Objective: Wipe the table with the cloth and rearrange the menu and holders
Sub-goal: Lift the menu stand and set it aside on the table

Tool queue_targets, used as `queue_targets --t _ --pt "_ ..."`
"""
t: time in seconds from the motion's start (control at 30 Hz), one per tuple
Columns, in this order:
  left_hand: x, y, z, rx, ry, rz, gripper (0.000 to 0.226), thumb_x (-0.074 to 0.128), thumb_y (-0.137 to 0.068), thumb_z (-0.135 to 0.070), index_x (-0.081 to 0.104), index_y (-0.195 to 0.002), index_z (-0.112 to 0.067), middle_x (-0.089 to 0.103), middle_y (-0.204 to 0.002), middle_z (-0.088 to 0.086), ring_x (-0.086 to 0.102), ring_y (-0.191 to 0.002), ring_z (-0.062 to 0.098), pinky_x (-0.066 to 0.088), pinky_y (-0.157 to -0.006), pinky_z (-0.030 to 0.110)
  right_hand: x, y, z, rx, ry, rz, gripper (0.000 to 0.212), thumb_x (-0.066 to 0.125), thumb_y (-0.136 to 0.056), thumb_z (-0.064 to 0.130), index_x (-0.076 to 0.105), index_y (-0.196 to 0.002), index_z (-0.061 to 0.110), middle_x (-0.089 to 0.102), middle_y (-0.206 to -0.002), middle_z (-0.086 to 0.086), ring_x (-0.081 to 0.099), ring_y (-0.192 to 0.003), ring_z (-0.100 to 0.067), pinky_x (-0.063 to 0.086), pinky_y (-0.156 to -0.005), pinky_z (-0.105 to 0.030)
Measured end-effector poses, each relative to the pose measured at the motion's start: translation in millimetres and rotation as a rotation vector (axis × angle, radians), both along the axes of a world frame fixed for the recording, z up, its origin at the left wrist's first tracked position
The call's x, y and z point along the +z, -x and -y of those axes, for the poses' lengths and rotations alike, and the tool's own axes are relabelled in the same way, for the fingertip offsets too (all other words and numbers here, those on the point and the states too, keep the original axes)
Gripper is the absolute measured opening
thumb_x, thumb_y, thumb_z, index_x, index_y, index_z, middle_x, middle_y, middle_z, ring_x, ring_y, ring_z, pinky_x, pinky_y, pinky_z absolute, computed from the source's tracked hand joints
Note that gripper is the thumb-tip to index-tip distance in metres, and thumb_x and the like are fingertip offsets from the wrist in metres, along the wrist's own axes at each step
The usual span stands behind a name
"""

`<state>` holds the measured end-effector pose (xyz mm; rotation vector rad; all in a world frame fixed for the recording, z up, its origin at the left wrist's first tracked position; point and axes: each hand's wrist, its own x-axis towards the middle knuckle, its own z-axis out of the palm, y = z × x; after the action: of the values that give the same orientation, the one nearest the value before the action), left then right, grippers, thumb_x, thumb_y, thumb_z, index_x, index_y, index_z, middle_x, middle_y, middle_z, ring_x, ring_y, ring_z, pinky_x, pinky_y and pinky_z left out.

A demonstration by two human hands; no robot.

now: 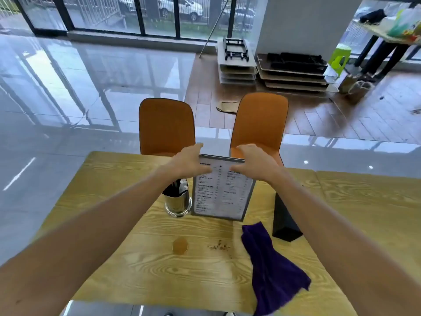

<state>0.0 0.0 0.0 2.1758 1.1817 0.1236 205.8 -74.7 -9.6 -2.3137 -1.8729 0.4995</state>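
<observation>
White menu (222,190) upright, long axis vertical, printed face toward near desk (127,258) edge, gripped by left hand (190,161) and right hand (252,161); steel holder (177,202) contains dark utensils.

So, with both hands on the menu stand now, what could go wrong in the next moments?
1. The left hand and right hand grip the menu stand only near its top. The metal holder stands very close beside it, so a swing of the base may tip the holder.
2. The brown spill and crumbs are not yet wiped; setting the stand there would dirty it.
3. The purple cloth hangs partly over the table edge and might slip off.
</observation>
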Motion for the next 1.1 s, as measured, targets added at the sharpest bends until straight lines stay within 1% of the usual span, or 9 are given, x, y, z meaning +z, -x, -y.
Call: queue_targets --t 0.17,0.27,0.33,0.43,0.6,0.7,0.8,0.87,1.1 --pt "-35.1 -6.1 -0.5 0.128 0.062 0.074 0.101 0.084 -0.078 -0.03 0.02 -0.153 -0.008 0.042 -0.15 0.014 0.041 -0.137 0.031 0.04 -0.107 0.043 -43.1 -5.7 19.4 -0.228 -0.124 -0.124 0.102 0.074 -0.086 0.049 0.011 -0.159 0.015 0.019 -0.164 -0.013 0.024 -0.149 -0.035 0.037 -0.112 -0.05" --pt "-61.2 -9.0 -10.4 0.226 0.099 0.095 0.106 0.085 -0.074 -0.034 0.019 -0.152 -0.007 0.041 -0.151 0.013 0.042 -0.136 0.032 0.041 -0.11 0.047 -67.3 -8.6 25.8 -0.37 -0.211 -0.32 0.109 0.078 -0.086 0.039 0.003 -0.16 0.012 0.026 -0.159 -0.013 0.039 -0.134 -0.025 0.043 -0.101 -0.038" --pt "-77.4 -11.5 -16.0 0.27 0.146 0.15 0.094 0.086 -0.071 -0.035 0.031 -0.143 -0.011 0.053 -0.141 0.01 0.053 -0.127 0.029 0.047 -0.105 0.049 -84.7 -10.4 29.1 -0.459 -0.247 -0.451 0.101 0.079 -0.086 0.029 0.011 -0.159 0.013 0.036 -0.153 -0.01 0.043 -0.126 -0.017 0.042 -0.097 -0.033" --pt "-89.9 -14.7 -17.6 0.293 0.145 0.173 0.059 0.082 -0.079 -0.018 0.045 -0.124 -0.013 0.063 -0.121 0.002 0.06 -0.112 0.021 0.05 -0.094 0.039 -110.5 -15.6 29.9 -0.549 -0.284 -0.649 0.056 0.078 -0.086 0.024 0.045 -0.131 0.028 0.059 -0.128 0.002 0.059 -0.118 -0.017 0.054 -0.093 -0.041" --pt "-102.2 -17.2 -20.5 0.319 0.079 0.14 0.052 0.081 -0.082 -0.017 0.046 -0.12 -0.011 0.065 -0.117 0.009 0.063 -0.108 0.028 0.053 -0.092 0.046 -139.7 -21.7 30.9 -0.554 -0.241 -0.697 0.025 0.071 -0.093 0.021 0.064 -0.116 0.024 0.071 -0.112 0.008 0.066 -0.105 -0.012 0.058 -0.089 -0.045" --pt "-113.8 -17.7 -24.2 0.336 0.063 0.147 0.047 0.079 -0.082 -0.017 0.048 -0.118 -0.015 0.066 -0.115 0.005 0.064 -0.106 0.027 0.055 -0.09 0.048 -150.3 -24.8 30.1 -0.576 -0.2 -0.732 0.024 0.068 -0.095 0.022 0.066 -0.119 0.02 0.072 -0.115 0.005 0.067 -0.109 -0.015 0.058 -0.09 -0.043" --pt "-136.0 -15.1 -30.4 0.355 0.075 0.134 0.036 0.076 -0.082 -0.027 0.056 -0.111 -0.022 0.068 -0.111 -0.003 0.066 -0.1 0.021 0.058 -0.085 0.047 -157.6 -26.8 31.1 -0.567 -0.186 -0.755 0.026 0.066 -0.097 0.023 0.065 -0.122 0.018 0.071 -0.118 0.004 0.066 -0.111 -0.015 0.057 -0.089 -0.037" --pt "-145.8 -14.6 -31.5 0.355 0.081 0.14 0.03 0.074 -0.082 -0.033 0.061 -0.108 -0.024 0.07 -0.109 -0.006 0.068 -0.098 0.018 0.059 -0.084 0.046 -160.7 -27.8 32.0 -0.553 -0.194 -0.783 0.025 0.065 -0.097 0.024 0.064 -0.122 0.019 0.071 -0.118 0.006 0.065 -0.111 -0.014 0.056 -0.088 -0.034" --pt "-133.3 -21.7 -26.4 0.368 0.121 0.217 0.024 0.07 -0.089 -0.028 0.062 -0.111 -0.022 0.07 -0.115 -0.005 0.066 -0.105 0.019 0.055 -0.092 0.048 -155.6 -36.8 29.1 -0.534 -0.231 -0.812 0.016 0.066 -0.096 0.023 0.063 -0.11 0.031 0.071 -0.112 0.012 0.067 -0.108 -0.011 0.058 -0.088 -0.036"
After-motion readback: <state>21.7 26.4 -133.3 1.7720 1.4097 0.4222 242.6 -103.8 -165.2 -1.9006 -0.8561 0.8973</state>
